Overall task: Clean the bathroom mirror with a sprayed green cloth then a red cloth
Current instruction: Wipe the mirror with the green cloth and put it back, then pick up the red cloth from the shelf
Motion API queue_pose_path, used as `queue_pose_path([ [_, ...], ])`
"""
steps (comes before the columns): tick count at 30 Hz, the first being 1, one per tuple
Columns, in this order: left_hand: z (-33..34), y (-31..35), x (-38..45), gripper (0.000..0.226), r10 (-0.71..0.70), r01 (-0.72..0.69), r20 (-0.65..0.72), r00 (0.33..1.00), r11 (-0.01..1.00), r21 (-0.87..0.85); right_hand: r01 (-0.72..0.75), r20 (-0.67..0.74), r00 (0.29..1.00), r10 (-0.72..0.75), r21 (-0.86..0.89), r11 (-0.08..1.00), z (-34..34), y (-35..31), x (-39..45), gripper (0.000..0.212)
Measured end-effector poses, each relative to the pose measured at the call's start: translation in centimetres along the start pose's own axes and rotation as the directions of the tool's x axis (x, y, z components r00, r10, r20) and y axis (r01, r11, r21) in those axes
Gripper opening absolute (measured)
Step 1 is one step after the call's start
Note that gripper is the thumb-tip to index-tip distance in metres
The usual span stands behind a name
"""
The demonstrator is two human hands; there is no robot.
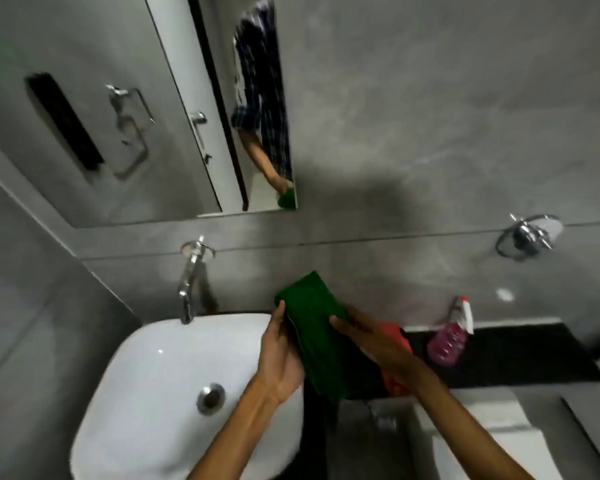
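Note:
A folded green cloth [317,327] is held upright between both hands, just right of the sink. My left hand [281,355] grips its left edge and my right hand [368,337] lies against its right side. A red cloth [397,355] lies on the black counter [520,351], mostly hidden behind my right hand. A pink spray bottle [449,337] with a red and white trigger stands on the counter to the right. The mirror [146,109] hangs on the grey wall above the tap and reflects a checked sleeve and the green cloth.
A white basin [160,403] with a metal drain sits at lower left, under a chrome tap [189,282]. A chrome towel ring [527,235] is fixed to the wall at the right. A white toilet cistern [478,441] stands below the counter.

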State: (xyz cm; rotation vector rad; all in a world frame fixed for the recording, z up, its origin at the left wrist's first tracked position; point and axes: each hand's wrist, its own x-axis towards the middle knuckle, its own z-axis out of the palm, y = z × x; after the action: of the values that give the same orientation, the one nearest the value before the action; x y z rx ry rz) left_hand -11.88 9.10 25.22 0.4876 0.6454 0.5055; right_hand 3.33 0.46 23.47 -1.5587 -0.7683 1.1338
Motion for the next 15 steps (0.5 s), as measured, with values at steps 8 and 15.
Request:
queue_pose_path([
  [8,-3.9,-17.4,8.3,0.068,-0.335,0.361,-0.230,0.914,0.929,0.080,-0.440,0.000,0.896,0.444,0.138,0.887,-9.8,18.9,-2.0,0.046],
  [15,-7.4,-20.0,20.1,0.056,-0.266,0.384,-0.427,0.864,0.898,0.216,-0.425,-0.098,0.873,0.478,0.327,0.844,-9.0,27.4,8.3,0.063],
])
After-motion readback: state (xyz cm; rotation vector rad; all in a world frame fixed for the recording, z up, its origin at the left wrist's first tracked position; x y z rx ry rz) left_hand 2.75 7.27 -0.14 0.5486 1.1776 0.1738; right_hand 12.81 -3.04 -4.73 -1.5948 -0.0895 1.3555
